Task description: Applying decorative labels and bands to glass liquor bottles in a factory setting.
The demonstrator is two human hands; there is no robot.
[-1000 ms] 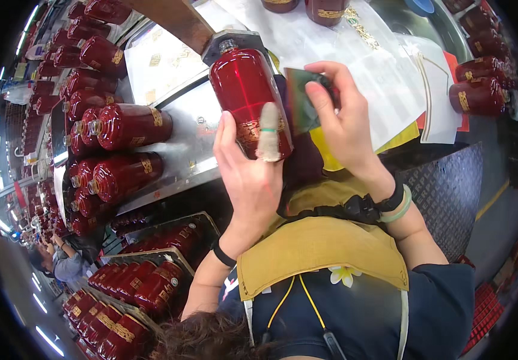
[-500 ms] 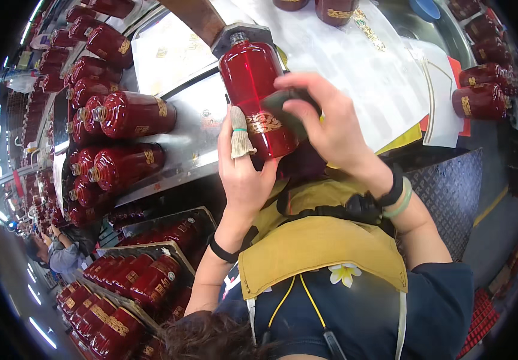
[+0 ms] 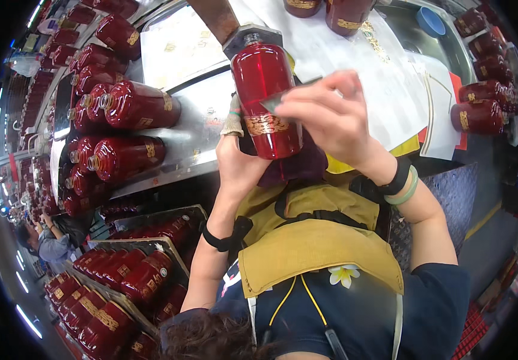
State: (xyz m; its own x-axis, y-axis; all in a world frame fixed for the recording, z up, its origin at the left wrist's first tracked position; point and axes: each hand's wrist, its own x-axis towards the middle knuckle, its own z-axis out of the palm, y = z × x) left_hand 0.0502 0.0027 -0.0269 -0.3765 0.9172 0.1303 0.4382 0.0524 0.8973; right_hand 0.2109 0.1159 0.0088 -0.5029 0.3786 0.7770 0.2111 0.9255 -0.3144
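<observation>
My left hand [image 3: 239, 157] grips a glossy red bottle [image 3: 263, 90] from below, a bandaged finger lying along its side. The bottle carries a gold label band and its neck points away from me into a grey block on the bench. My right hand [image 3: 328, 117] holds a small dark flat tool [image 3: 287, 96] pressed against the bottle's upper right side. A dark purple cloth [image 3: 307, 165] sits under the bottle, over my yellow apron.
Many red bottles [image 3: 130, 108] lie in rows on the steel bench [image 3: 196, 129] at left. More fill trays [image 3: 121, 276] at lower left. White sheets [image 3: 355, 54] cover the bench ahead; several bottles [image 3: 478, 114] lie at right. Another person [image 3: 45, 240] crouches at far left.
The bottle has turned in my left hand, bringing the gold band to face me. My right hand has slid from behind the bottle to its right side with the tool.
</observation>
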